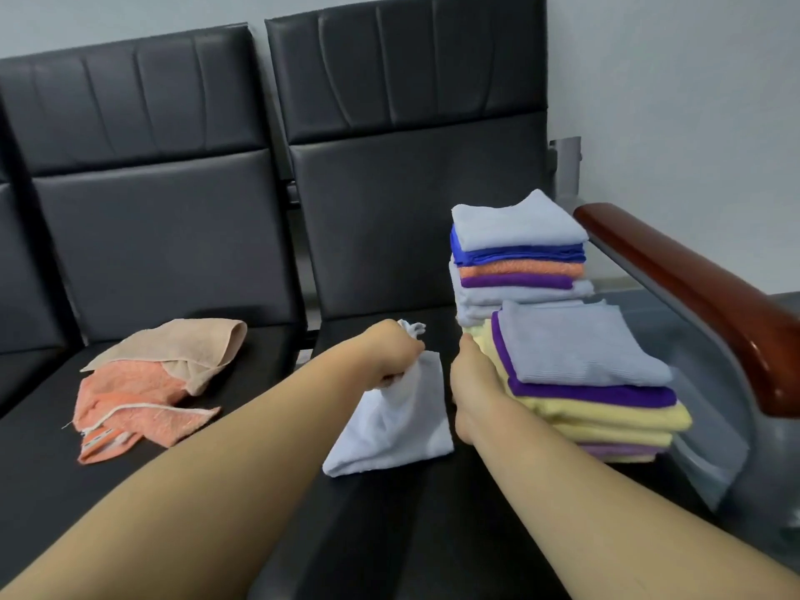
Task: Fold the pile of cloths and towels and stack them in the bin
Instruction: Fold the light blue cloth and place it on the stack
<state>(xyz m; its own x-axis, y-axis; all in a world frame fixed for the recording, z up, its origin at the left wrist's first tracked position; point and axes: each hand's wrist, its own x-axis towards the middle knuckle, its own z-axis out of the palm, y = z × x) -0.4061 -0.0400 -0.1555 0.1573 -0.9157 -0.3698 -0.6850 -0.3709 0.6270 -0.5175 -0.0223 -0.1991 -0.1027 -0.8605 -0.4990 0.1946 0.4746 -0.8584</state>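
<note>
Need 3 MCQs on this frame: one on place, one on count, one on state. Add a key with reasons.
1. Where does the unfolded orange cloth lie?
A. on the left seat
B. on the backrest
C. on the floor

2. How many folded stacks stand by the armrest?
A. one
B. two
C. four

3. What state is the white cloth in?
A. spread flat
B. gripped by the left hand
C. draped over a chair back

Key:
1 A: it lies partly under the beige cloth on that seat.
2 B: there is a near stack and a far stack.
3 B: the fingers bunch its top, and its lower edge is on the seat.
</note>
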